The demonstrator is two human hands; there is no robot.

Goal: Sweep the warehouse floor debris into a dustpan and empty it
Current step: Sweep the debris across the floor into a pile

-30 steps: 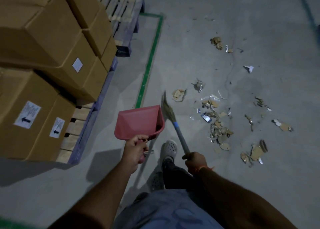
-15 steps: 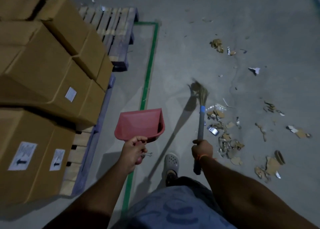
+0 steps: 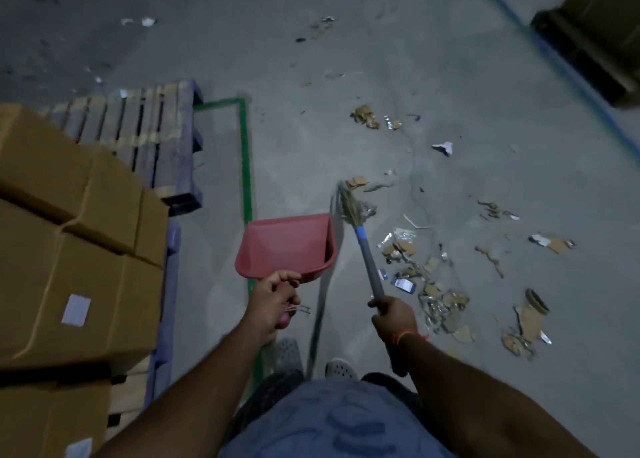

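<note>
Left hand (image 3: 273, 302) at 6 o'clock, fingers (image 3: 289, 277) curled round the handle of the red dustpan (image 3: 285, 244), held off the floor with its mouth toward 12 o'clock. Right hand (image 3: 394, 317) at 5 o'clock, fingers wrapped round the grey shaft of the broom (image 3: 363, 250), bristles down on the concrete floor (image 3: 346, 59) just beside the dustpan's 3 o'clock edge. Debris (image 3: 433, 284) of torn cardboard, foil and paper scattered from 1 to 4 o'clock of the broom, some scraps touching the bristles. Green floor line (image 3: 246, 167) running toward 12 o'clock behind the dustpan. Stacked cardboard boxes (image 3: 69, 250) on a pallet (image 3: 152, 135) at 9 o'clock. Dark bin (image 3: 595, 32) at 2 o'clock, well apart.
</note>
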